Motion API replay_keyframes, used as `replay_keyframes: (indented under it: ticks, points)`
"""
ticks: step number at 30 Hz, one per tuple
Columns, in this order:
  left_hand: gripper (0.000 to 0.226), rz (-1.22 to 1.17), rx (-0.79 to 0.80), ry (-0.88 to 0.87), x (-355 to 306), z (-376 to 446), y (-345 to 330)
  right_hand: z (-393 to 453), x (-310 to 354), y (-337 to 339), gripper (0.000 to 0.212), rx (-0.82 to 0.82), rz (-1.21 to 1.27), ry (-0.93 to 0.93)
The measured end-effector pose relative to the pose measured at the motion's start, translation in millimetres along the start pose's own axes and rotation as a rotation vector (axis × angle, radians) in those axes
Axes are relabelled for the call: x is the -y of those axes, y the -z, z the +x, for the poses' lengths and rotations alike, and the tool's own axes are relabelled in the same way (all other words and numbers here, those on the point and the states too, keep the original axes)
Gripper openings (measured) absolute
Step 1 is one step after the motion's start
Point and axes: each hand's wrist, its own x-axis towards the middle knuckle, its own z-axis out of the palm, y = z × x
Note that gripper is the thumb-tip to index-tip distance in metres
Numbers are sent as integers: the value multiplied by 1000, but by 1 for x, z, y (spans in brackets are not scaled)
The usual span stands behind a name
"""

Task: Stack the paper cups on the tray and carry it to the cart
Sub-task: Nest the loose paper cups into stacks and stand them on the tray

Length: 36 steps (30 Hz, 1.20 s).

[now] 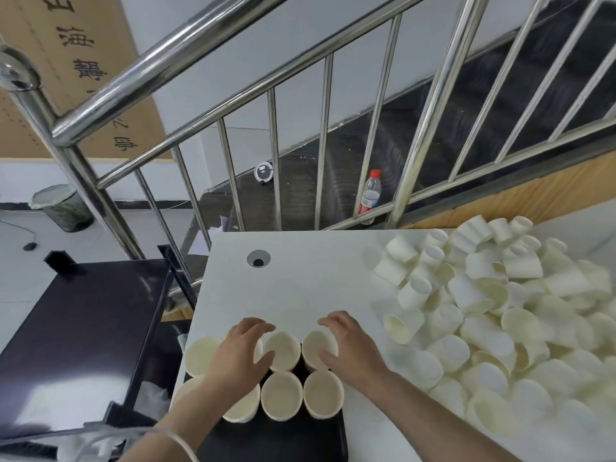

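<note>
Cups (281, 351) are stood upright on the black tray (320, 438) at the table's (300, 288) near left corner; two are gripped by left hand (241, 350) and right hand (340, 341). Neighbours could be toppled by nudging.

White worktop (300, 278) w/ a round cable grommet (258, 258) at 12 o'clock. Behind it ran a steel stair railing (233, 85), dark stairs (450, 128) beyond. Plastic bottle (370, 195) stood at 1 o'clock; lined waste bin (61, 208) on pale floor (100, 235) at 10. Brown calligraphy board (83, 61) against white wall (266, 38).
</note>
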Motion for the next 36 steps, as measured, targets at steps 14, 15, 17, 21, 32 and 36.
replay_keyframes:
  ticks: [14, 15, 17, 21, 32, 36]
  points:
    - [42, -51, 97, -63, -87, 73, -69, 6, -130, 67, 61, 79, -205, -353]
    - [42, -51, 99, -63, -91, 76, -72, 7, -135, 68, 62, 93, -205, -365]
    - [42, -45, 108, -62, -96, 80, -79, 11, -145, 71, 64, 121, -198, -389]
    - [44, -29, 126, -78, -104, 83, -88, 20, -159, 74, 64, 152, -196, -401]
    - [52, 14, 209, -64, -103, 91, -93, 32, -166, 64, 63, 97, 81, -519]
    - [73, 34, 270, -38, -108, 95, -94, 36, -155, 57, 58, 79, 604, -609]
